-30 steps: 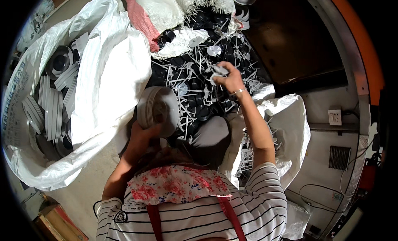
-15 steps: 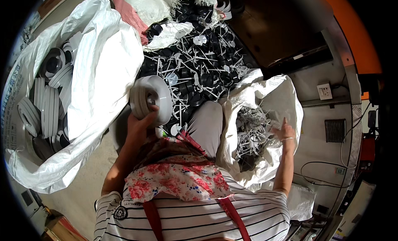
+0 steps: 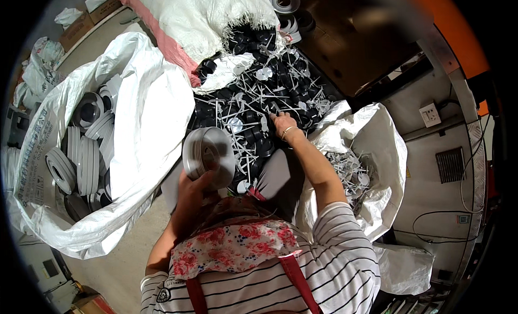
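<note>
My left hand [image 3: 195,189] is closed round a stack of grey-white plastic rings [image 3: 223,144], held tilted above my lap. In front of me spreads a heap of black round plastic parts with thin grey sprues [image 3: 237,103]. Reaching into its middle, my right hand [image 3: 283,125] has its fingers bent down among the parts. What the fingertips grip there is too small to make out. On the right stands a white woven sack [image 3: 393,152] with loose grey sprue scraps [image 3: 345,171] inside.
On the left a large white woven sack [image 3: 162,93] holds several stacks of grey-white rings [image 3: 89,163]. A white sack with a red stripe [image 3: 189,17] lies behind the heap, its mouth spilling black parts. A wall socket [image 3: 430,114] and cables are at the right.
My right hand has left the scrap sack on the right and moved left into the heap. Its outstretched fingers are now bent. The left hand still holds the stack of rings.
</note>
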Demonstrator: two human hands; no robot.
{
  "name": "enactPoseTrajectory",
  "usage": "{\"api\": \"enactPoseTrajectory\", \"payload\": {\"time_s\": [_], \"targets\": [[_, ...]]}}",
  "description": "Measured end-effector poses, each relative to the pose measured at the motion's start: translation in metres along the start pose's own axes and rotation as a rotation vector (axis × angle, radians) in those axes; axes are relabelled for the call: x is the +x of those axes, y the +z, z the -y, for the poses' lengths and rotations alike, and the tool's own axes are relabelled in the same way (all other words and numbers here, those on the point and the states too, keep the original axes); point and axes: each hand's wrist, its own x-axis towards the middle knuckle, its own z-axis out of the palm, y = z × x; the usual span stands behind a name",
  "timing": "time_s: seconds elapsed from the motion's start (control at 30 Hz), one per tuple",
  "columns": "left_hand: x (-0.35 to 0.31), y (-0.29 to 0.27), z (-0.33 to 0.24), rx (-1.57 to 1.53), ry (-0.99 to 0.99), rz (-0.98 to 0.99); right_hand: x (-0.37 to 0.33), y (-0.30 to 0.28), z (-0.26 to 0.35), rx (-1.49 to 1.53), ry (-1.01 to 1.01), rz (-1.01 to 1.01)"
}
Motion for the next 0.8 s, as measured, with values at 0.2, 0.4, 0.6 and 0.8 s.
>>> {"api": "enactPoseTrajectory", "payload": {"time_s": [0.2, 0.4, 0.6, 0.8], "targets": [[0.028, 0.005, 0.023, -0.143, -0.023, 0.162, -0.104, -0.096, 0.058, 1.009, -0.265, -0.435], [0.031, 0.021, 0.035, -0.337, 0.103, 0.306, -0.148, -0.121, 0.11, 0.604, -0.528, -0.385], [0.014, 0.005, 0.017, -0.111, 0.047, 0.297, -0.149, -0.116, 0.116, 0.492, -0.781, -0.321], [0.005, -0.005, -0.005, -0.202, -0.217, 0.348, -0.154, -0.117, 0.123, 0.357, -0.928, -0.253]]}}
